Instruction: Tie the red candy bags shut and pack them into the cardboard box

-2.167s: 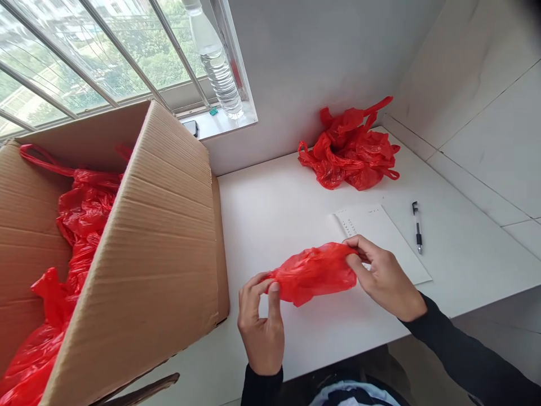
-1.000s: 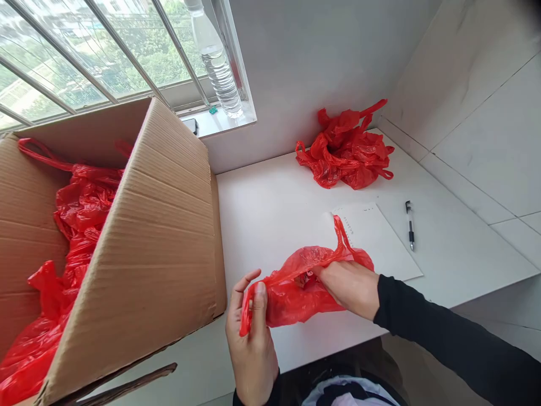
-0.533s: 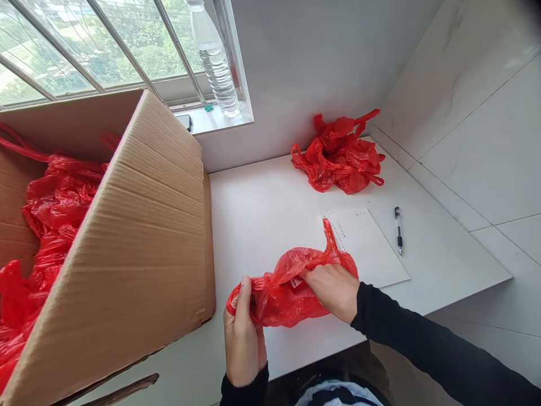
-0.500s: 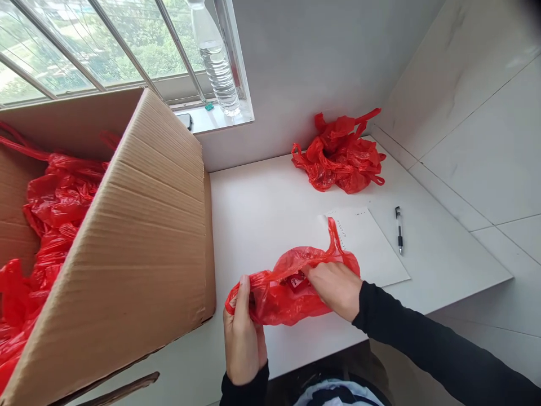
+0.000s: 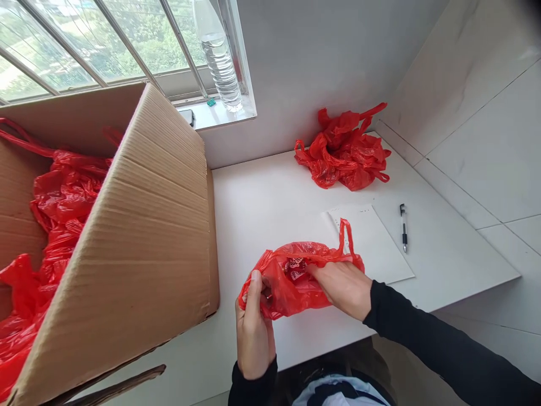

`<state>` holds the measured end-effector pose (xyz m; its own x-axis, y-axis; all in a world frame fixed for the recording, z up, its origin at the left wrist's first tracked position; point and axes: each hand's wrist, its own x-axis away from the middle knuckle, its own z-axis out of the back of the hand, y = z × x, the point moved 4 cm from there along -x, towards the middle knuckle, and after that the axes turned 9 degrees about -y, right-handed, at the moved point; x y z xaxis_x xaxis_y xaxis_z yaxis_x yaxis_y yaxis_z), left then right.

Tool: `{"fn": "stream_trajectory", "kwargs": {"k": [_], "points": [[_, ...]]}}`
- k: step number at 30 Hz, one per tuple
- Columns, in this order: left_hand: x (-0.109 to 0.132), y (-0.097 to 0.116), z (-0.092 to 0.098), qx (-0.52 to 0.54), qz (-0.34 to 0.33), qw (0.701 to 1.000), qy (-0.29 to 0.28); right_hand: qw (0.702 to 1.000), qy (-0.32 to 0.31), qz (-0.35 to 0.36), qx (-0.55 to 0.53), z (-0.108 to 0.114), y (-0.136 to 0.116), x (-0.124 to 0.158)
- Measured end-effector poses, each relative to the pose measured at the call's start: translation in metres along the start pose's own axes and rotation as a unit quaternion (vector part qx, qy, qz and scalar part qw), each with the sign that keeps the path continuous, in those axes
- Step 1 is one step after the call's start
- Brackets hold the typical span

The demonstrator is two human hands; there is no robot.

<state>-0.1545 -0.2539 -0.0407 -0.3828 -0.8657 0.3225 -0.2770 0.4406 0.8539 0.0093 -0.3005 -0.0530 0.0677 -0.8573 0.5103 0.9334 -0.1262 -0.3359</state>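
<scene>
A red plastic bag (image 5: 296,293) with its mouth spread sits over the front of the white table. My left hand (image 5: 254,332) is closed on the bag's left rim, thumb on top. Through the mouth reaches my right hand (image 5: 345,286); its fingers are hidden inside the bag, so their grip does not show. Right by those fingertips lies a small dark-red packet (image 5: 297,268) with white print. One loop handle of the bag stands up behind my right hand.
At left stands a large cardboard box (image 5: 164,225) holding red plastic bags (image 5: 67,197). More crumpled red bags (image 5: 346,152) lie against the wall. Paper sheets (image 5: 376,248) and a pen (image 5: 404,228) rest on the table (image 5: 253,208). A water bottle (image 5: 222,67) stands on the windowsill.
The bag's mouth has opened wider, and more of the printed packet shows. Both hands and the bag appear slightly further right; the whole view has shifted a little too.
</scene>
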Motion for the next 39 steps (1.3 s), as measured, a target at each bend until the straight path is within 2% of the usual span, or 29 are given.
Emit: {"fn": "stream_trajectory", "kwargs": {"k": [3,9,17,21,23,25,26,27,28,29,31,33,35,39], "points": [[0.001,0.000,-0.003,-0.009,-0.003,1.000,-0.003,0.999,-0.016,-0.027,0.025,0.001,0.005,-0.004],[0.001,-0.002,-0.004,-0.027,0.003,0.999,-0.026,0.999,-0.021,-0.002,0.028,0.001,0.006,-0.009],[0.002,-0.004,-0.001,-0.017,-0.003,1.000,0.000,0.999,-0.003,-0.015,0.038,0.001,0.014,-0.004],[0.005,-0.002,0.002,-0.054,-0.013,0.998,0.020,0.999,0.005,0.003,0.045,0.002,0.006,0.011],[0.010,0.002,0.003,-0.096,-0.022,0.995,0.029,0.996,0.071,0.058,0.011,0.014,-0.004,0.028],[0.018,0.010,0.001,-0.135,-0.032,0.990,0.020,0.967,0.218,0.118,-0.053,0.033,-0.011,0.051],[0.022,0.014,-0.002,-0.151,-0.034,0.988,0.011,0.942,0.306,0.118,-0.076,0.043,-0.009,0.062],[0.026,0.018,-0.005,-0.165,-0.035,0.986,0.004,0.915,0.383,0.090,-0.087,0.051,-0.004,0.072],[0.031,0.023,-0.008,-0.173,-0.035,0.984,-0.001,0.896,0.435,0.041,-0.086,0.055,0.004,0.078],[0.035,0.028,-0.010,-0.176,-0.037,0.984,-0.003,0.886,0.456,-0.011,-0.084,0.057,0.014,0.080],[0.042,0.036,-0.015,-0.173,-0.047,0.984,-0.004,0.900,0.416,-0.065,-0.111,0.056,0.033,0.074],[0.046,0.041,-0.015,-0.169,-0.051,0.984,-0.003,0.925,0.330,-0.056,-0.179,0.052,0.044,0.063],[0.047,0.044,-0.012,-0.188,-0.043,0.981,0.007,0.926,0.285,-0.048,-0.244,0.055,0.047,0.061],[0.044,0.056,-0.003,-0.277,-0.083,0.957,0.029,0.885,0.322,-0.026,-0.335,0.072,0.038,0.083]]}}
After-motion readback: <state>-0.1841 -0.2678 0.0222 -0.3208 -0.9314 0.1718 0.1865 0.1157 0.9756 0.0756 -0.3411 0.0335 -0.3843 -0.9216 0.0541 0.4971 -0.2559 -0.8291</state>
